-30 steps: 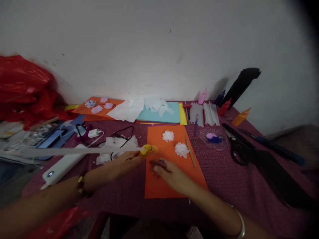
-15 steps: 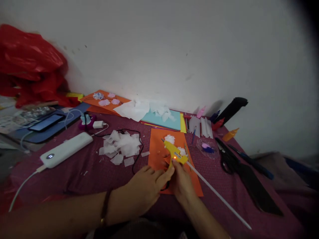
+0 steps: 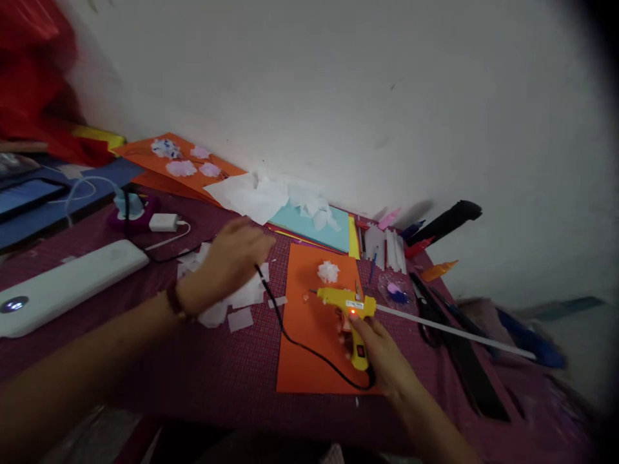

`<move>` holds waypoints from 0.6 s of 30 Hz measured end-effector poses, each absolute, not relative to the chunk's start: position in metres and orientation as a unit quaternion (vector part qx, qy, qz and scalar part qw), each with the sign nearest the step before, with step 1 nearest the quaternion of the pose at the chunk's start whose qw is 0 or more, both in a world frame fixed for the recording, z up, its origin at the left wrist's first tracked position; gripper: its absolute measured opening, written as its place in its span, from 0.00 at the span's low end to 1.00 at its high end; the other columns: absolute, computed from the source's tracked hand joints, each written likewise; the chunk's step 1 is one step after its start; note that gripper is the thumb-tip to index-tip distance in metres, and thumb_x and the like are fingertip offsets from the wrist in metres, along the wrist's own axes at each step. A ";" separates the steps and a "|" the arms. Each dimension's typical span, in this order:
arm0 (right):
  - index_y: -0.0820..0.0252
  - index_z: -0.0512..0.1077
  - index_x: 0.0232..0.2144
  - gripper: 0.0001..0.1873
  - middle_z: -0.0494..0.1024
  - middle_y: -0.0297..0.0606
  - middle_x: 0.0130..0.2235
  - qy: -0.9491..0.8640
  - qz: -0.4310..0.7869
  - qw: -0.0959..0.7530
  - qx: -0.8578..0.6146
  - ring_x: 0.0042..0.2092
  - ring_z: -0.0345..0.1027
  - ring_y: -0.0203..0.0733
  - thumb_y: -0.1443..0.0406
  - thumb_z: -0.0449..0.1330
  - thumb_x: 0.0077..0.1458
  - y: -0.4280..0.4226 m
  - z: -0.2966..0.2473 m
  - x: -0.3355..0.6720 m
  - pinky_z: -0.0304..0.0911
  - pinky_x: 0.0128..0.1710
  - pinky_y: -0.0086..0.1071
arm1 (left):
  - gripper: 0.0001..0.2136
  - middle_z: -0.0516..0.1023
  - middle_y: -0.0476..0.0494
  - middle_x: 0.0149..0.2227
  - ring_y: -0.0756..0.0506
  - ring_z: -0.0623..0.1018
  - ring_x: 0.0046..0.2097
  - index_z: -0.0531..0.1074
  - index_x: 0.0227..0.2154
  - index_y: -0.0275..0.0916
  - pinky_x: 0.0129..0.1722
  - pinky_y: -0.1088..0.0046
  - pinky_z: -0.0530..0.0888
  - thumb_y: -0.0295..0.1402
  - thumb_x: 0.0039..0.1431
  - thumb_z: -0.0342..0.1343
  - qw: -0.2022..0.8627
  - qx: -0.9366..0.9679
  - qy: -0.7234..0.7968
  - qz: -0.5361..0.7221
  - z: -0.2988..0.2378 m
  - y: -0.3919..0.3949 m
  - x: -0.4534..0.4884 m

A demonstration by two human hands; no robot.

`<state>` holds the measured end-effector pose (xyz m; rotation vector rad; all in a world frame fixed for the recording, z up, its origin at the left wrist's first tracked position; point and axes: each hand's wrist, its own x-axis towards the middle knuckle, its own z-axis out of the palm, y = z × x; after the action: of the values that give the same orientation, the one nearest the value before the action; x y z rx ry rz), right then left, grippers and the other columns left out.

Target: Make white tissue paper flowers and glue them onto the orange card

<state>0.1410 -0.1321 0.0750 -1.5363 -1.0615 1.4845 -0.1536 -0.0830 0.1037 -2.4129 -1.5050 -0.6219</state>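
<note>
My right hand (image 3: 382, 357) grips the handle of a yellow glue gun (image 3: 345, 303) over an orange paper sheet (image 3: 309, 322). A small orange light glows on the gun, its nozzle points left, and a long white glue stick (image 3: 454, 330) juts out of its back to the right. My left hand (image 3: 232, 258) is blurred above a pile of white tissue squares (image 3: 236, 299), curled at the gun's black cord (image 3: 290, 335). A white tissue flower (image 3: 327, 271) lies on the orange sheet beyond the gun.
A white power bank (image 3: 62, 283) lies at the left on the maroon tablecloth (image 3: 145, 367). Coloured paper sheets (image 3: 314, 225), white sticks (image 3: 387, 245), black scissors (image 3: 428, 309) and small bottles line the wall side. A red plastic bag (image 3: 33, 71) sits at the far left.
The glue gun passed to my right hand and now lies level over the orange sheet. My left hand moved away to the left, over the tissue pile by the cord. The view swung left.
</note>
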 end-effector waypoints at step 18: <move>0.63 0.71 0.43 0.21 0.79 0.47 0.41 -0.708 0.334 0.240 -0.574 0.44 0.72 0.51 0.54 0.58 0.52 -0.117 0.069 0.148 0.67 0.44 0.40 | 0.20 0.64 0.49 0.21 0.49 0.66 0.25 0.63 0.20 0.39 0.27 0.71 0.59 0.41 0.66 0.39 0.221 -0.694 -0.523 -0.443 0.089 -0.058 -0.187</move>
<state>0.1485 -0.1175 0.0685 -1.5716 -1.9369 0.9150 -0.1871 -0.0578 0.0891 -1.9177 -1.4461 -1.2258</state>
